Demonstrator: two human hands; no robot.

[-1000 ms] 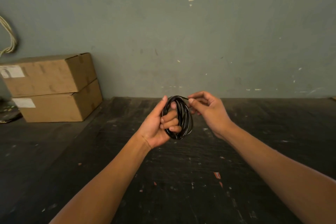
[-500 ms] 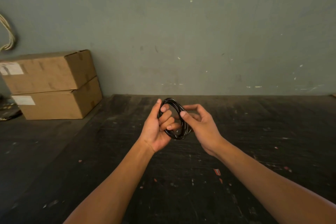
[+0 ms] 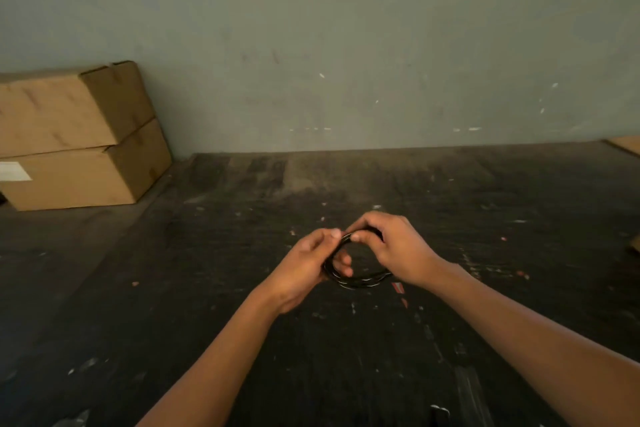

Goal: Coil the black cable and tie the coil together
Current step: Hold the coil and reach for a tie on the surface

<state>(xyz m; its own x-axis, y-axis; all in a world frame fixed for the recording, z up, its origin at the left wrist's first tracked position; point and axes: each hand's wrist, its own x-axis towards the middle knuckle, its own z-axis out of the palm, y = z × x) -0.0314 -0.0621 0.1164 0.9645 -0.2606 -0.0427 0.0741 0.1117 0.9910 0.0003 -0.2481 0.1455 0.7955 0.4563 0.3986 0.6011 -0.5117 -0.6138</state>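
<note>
Two cardboard boxes sit stacked at ten o'clock against the wall, on the dark floor that fills the lower view. Both of your hands work just below centre. Your left hand curls round the nine o'clock side of the one black cable, already wound into a coil, with a fingertip or two showing through the ring. Your right hand pinches the strands at twelve o'clock, thumb against forefinger, and covers the three o'clock side. I cannot tell where the loose end runs.

I judge the risk to be springback: ease either grip while tucking the end and the loops may fan apart. A slack wrap would likely slide off too.

Count: two boxes, two hands, one coil.
</note>
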